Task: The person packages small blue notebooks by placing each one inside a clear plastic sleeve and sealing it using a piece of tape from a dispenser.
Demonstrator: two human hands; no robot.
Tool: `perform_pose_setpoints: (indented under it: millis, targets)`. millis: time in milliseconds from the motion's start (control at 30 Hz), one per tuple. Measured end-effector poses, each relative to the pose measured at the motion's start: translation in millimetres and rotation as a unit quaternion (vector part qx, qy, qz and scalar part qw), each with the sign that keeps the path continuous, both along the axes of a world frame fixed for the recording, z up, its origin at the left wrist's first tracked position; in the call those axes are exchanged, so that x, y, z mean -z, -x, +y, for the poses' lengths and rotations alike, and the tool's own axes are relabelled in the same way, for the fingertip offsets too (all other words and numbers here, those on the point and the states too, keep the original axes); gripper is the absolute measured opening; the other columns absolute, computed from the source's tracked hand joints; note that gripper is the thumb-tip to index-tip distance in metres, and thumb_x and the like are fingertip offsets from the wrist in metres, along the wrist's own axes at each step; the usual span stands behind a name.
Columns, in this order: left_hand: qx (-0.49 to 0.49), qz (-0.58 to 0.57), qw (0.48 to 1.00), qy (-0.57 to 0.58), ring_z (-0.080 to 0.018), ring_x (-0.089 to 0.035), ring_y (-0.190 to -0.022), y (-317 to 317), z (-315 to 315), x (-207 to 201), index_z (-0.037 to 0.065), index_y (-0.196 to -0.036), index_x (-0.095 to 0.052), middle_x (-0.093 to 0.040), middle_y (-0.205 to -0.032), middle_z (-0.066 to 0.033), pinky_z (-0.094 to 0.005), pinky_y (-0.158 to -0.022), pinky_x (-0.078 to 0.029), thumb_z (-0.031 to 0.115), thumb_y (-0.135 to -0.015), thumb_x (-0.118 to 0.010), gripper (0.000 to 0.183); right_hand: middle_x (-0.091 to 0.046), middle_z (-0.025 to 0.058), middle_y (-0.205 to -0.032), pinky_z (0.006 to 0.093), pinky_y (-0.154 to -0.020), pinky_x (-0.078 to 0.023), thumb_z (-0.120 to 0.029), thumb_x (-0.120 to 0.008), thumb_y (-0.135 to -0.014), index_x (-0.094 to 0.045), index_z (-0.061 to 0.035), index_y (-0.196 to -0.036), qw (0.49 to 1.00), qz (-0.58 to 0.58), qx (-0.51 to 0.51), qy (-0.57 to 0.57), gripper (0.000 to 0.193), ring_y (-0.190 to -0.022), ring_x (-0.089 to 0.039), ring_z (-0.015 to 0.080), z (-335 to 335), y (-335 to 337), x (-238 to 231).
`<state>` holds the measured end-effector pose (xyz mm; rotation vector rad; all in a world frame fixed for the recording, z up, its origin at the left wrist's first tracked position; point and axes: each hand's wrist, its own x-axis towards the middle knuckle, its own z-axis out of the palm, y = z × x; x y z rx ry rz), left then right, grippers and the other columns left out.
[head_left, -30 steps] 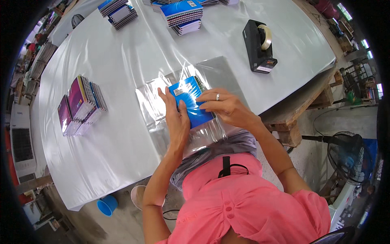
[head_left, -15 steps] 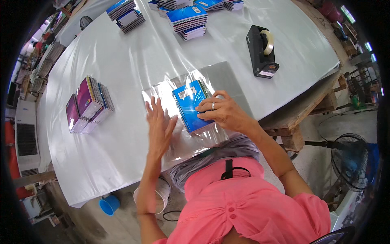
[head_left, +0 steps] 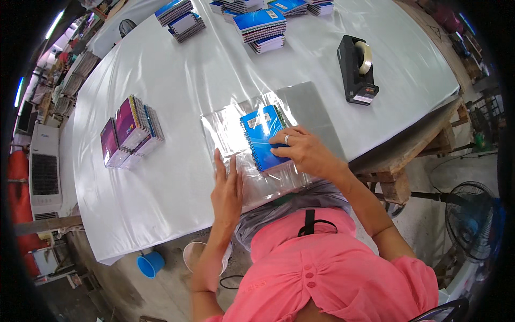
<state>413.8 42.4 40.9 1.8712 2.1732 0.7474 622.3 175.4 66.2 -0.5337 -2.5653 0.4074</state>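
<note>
**Right hand (head_left: 301,152) down on the blue notebook (head_left: 261,134), left hand (head_left: 227,194) unfolded beside it**

Fingers of the right hand curl over the right side of the notebook's cover and press there; from where I stand I can't tell whether they pinch anything as well. The left hand grips nothing: its fingers are spread and pointing away from the person, low and to the left of the notebook, over the sheets of clear film (head_left: 315,110) that lie under it. The notebook sits slightly tilted on that film, its wire spine facing left.

I'd judge the step in hand to be setting and steadying the notebook on the film. The next move, to my eye, calls for the right hand to keep the notebook from sliding, and for the left to get its fingertips under a film edge cleanly, one layer only.

Farther out, the purple notebooks (head_left: 126,133) stand well to the left of the blue one, the tape dispenser (head_left: 354,75) is beyond it to the right, and stacks of blue-covered notebooks (head_left: 262,28) stand well beyond it. The white-covered table (head_left: 155,206) spreads beneath everything.
</note>
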Motion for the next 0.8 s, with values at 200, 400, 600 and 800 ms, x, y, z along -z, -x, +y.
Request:
perform_pose_setpoints:
  millis: [200, 400, 600, 800]
  targets:
    - [-0.174, -0.452, 0.861, -0.156, -0.0329, -0.037, -0.135, -26, -26, -1, 0.015, -0.152, -0.023, -0.013, -0.16, -0.0076, -0.0423, -0.102, -0.044, -0.01, -0.082, -0.062, 0.083, -0.058, 0.0094, -0.107, 0.0402, -0.083, -0.048, -0.004, -0.059, -0.078, -0.063, -0.0018, -0.088, 0.994, 0.015, 0.016, 0.108, 0.01, -0.099, -0.059, 0.0287, -8, 13, -11]
    - [-0.153, -0.585, 0.788, -0.115, -0.0349, -0.037, -0.135, -49, -28, -18, 0.012, -0.154, -0.011, -0.007, -0.16, -0.0114, -0.04, -0.102, -0.043, -0.016, -0.079, -0.055, 0.091, -0.057, 0.0121, -0.107, 0.0399, -0.079, -0.049, -0.018, -0.061, -0.087, -0.065, -0.0043, -0.092, 0.982, -0.01, 0.064, 0.177, 0.015, -0.095, -0.059, 0.0301, -7, 28, -9]
    - [-0.034, -0.497, 0.86, -0.109, -0.0337, -0.033, -0.138, -73, -27, -12, 0.01, -0.153, -0.004, -0.003, -0.16, -0.0084, -0.036, -0.105, -0.041, -0.022, -0.078, -0.05, 0.094, -0.056, 0.0085, -0.107, 0.0469, -0.081, -0.043, -0.032, -0.064, -0.086, -0.064, -0.0017, -0.1, 0.957, -0.203, 0.181, 0.097, 0.033, -0.104, -0.055, 0.0271, -32, 67, -12]
    - [-0.071, -0.189, 0.967, -0.154, -0.0287, -0.031, -0.14, -56, -44, -29, 0.008, -0.153, -0.005, -0.01, -0.16, -0.0139, -0.0331, -0.103, -0.039, -0.01, -0.08, -0.065, 0.097, -0.054, 0.008, -0.109, 0.0449, -0.086, -0.036, -0.021, -0.062, -0.084, -0.063, -0.0023, -0.098, 0.96, -0.148, 0.191, 0.14, 0.023, -0.105, -0.052, 0.025, -32, 63, 1]
